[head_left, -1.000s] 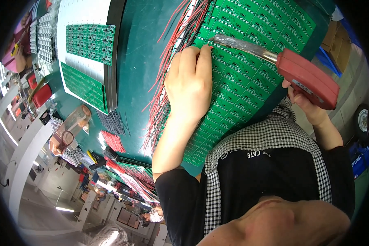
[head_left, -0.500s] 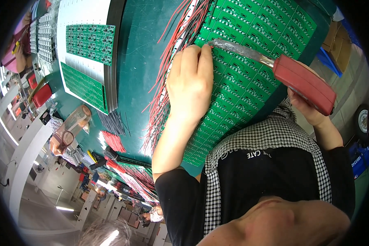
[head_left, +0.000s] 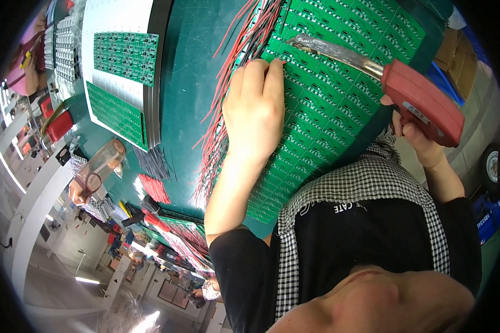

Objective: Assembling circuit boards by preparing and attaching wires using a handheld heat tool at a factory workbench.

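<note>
Since the earlier frame: red-handled tool [head_left: 422, 102] shifted slightly up and toward the board's far side, its metal tip further along the rows; left hand nearly unmoved.

Item 1, left hand [head_left: 255, 108]: laid flat, palm down, fingers together and extended, pressing on the green circuit-board panel [head_left: 339, 94]; fingertips at the panel's left edge, touching the wires. Grasps nothing.

Item 2, right hand [head_left: 419, 141]: closed around the red-handled tool, gripping it from below; the long metal tip rests on the panel's upper rows, just right of the left fingertips.

Item 3, green circuit-board panel: lies on the dark green bench [head_left: 194, 66], directly before the person, tilted in view.

Item 4, red and black wires [head_left: 233, 83]: a dense fringe along the panel's whole left edge, apparently already attached.

Item 5, second panel on white tray [head_left: 125, 55]: well apart, to the left.

Progress, judged: wiring looks largely fitted; how many joints remain cannot be told.
</note>
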Tool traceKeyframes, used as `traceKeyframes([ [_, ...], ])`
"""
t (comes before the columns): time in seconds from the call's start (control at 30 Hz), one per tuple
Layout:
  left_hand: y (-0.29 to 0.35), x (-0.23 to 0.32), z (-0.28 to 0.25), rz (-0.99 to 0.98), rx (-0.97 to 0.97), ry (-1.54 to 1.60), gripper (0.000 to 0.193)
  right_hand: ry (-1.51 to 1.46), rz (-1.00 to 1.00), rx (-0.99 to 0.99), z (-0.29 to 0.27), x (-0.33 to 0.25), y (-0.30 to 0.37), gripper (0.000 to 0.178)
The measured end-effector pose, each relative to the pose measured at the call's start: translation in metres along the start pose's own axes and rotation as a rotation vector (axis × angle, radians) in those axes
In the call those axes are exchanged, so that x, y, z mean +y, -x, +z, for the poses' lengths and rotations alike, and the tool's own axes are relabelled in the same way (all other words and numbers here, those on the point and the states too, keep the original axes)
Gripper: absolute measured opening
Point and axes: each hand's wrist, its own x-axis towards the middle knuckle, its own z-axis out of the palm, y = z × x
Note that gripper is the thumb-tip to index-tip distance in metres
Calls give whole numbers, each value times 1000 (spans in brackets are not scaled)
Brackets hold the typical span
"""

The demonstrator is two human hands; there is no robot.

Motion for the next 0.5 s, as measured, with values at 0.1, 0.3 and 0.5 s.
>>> traceKeyframes([
  [0.1,0,-5,-2,-6,-1,90,20,19,27,1,0,-2,-3,38],
  [0.3,-7,-6,-17,-78,-2,142,17,29,58,17,-2,-4,-2,33],
  [0.5,3,-3,-8,-64,-25,87,18,32,132,-5,-6,-5,3,33],
])
